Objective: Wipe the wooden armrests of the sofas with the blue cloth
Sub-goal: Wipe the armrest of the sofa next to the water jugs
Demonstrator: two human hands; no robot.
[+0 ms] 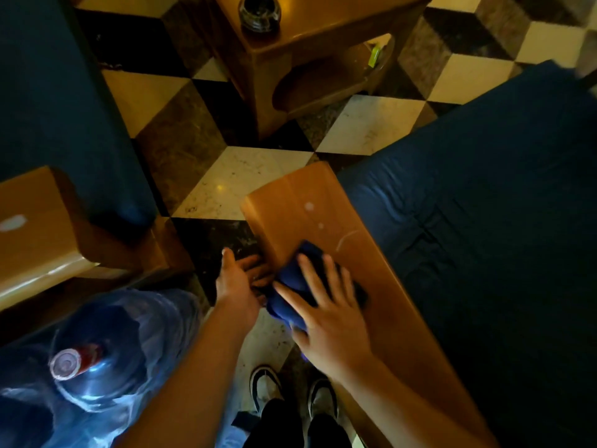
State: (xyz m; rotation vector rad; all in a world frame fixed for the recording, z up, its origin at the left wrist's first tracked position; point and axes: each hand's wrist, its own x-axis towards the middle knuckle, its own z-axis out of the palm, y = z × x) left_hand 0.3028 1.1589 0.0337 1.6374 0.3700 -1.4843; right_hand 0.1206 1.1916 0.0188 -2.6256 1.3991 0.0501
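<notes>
On the flat top of the wooden armrest (pixel 310 221), near its left edge, the blue cloth (pixel 297 286) is lying bunched into a soft, crumpled wad. The right hand (pixel 326 315) is pressing down on it, palm flat, fingers (pixel 307 270) spread wide and open rather than curled around the fabric. Part of the cloth is hanging over the armrest's edge. The left hand (pixel 237 281) is hovering just beside that edge, lower down, fingers loosely extended, open and holding nothing; whether it is touching the armrest's side cannot be told. The armrest is showing smooth, glossy, honey-coloured wood with rounded corners and two pale spots plus a faint curved streak ahead of the cloth. To its right, the dark sofa cushion (pixel 484 221) is looking like creased leather-like upholstery. Below, a pair of shoes (pixel 290 389) is standing on the checkered stone floor (pixel 245 169). Farther out, a large water bottle (pixel 93 360) with a red-collared cap, wrapped in thin plastic, is sitting lower left, and a wooden side surface (pixel 323 30) is carrying a dark glass ashtray (pixel 259 11).
</notes>
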